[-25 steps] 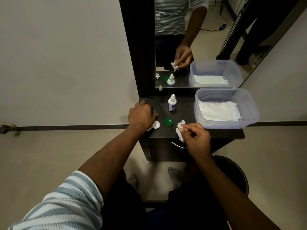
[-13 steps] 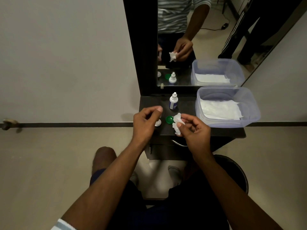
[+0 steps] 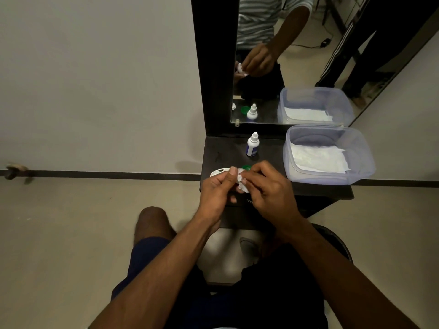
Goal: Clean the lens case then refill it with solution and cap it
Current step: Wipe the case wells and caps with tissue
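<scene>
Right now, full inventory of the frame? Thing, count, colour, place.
solution bottle: 1, white with blue label, upright at the shelf's back, by the mirror.
green cap: 1, green, on the shelf behind the hands, partly hidden.
lens case: 1, white, on the shelf's front left, partly behind the left thumb.
tissue wad: 1, white, pinched between both hands.
plastic container: 1, clear, right on the shelf, white tissues inside.
shelf: 1, dark.
mirror: 1, dark-framed, behind the shelf.
left hand: 1, at the tissue wad; what it holds is unclear.
right hand: 1, gripping the tissue wad.
</scene>
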